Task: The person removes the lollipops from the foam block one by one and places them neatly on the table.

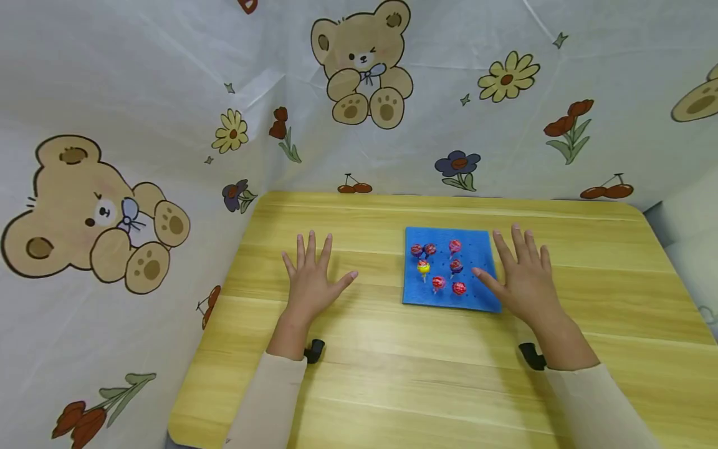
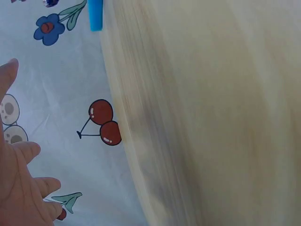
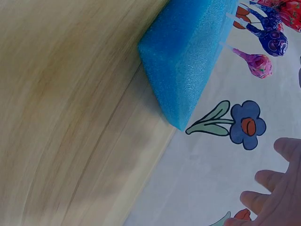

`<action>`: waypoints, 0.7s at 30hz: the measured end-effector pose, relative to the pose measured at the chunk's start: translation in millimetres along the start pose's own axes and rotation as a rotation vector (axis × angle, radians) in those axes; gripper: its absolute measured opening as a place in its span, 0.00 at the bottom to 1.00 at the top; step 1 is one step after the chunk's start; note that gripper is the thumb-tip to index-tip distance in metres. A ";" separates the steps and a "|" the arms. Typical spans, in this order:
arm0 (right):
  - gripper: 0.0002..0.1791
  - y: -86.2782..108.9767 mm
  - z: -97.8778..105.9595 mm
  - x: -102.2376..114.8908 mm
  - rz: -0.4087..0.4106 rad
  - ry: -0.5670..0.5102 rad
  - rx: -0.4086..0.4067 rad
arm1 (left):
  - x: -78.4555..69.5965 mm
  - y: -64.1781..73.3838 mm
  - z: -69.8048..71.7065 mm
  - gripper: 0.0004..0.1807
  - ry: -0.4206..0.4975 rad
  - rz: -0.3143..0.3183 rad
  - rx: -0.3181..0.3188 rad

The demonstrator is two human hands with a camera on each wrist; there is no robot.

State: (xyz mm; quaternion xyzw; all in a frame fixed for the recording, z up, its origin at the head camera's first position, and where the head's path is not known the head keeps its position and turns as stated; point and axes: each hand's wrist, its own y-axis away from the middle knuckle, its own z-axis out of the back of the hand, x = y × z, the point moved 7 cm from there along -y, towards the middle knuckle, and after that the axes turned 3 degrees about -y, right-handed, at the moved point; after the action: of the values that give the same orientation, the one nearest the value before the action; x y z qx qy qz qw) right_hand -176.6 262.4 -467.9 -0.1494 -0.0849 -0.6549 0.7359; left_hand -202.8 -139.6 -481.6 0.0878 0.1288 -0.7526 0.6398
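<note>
With your left hand and right hand spread empty either side of the square blue foam block, a low right-hand sweep could topple its round, bright-wrapped lollipops.

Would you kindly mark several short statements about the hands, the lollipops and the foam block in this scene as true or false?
1. A flat, square blue foam block lies on the pale wooden table. True.
2. The person's bare left hand holds a lollipop. False: the left hand is spread and holds nothing.
3. Seven round, brightly wrapped lollipops stand on the foam block. True.
4. The foam block is nearer the left hand than the right. False: it is nearer the bare right hand.
5. Only one lollipop has a mainly yellow wrapper. True.
</note>
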 end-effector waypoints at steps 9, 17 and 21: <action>0.50 2.4 2.7 1.9 0.023 -0.019 -0.013 | -5.2 0.2 -5.6 0.54 0.024 -0.002 0.015; 0.50 3.4 0.6 0.6 0.018 -0.025 -0.016 | -11.6 -1.2 -6.7 0.54 0.020 -0.008 0.011; 0.50 4.2 2.5 1.0 0.021 -0.027 -0.025 | -18.1 -2.0 -7.4 0.53 0.062 -0.016 0.007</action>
State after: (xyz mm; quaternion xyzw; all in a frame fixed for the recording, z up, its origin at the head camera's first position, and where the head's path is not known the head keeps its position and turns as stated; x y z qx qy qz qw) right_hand -172.1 262.7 -465.6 -0.1681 -0.0850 -0.6459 0.7398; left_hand -202.0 -120.0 -483.1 0.1122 0.1466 -0.7552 0.6290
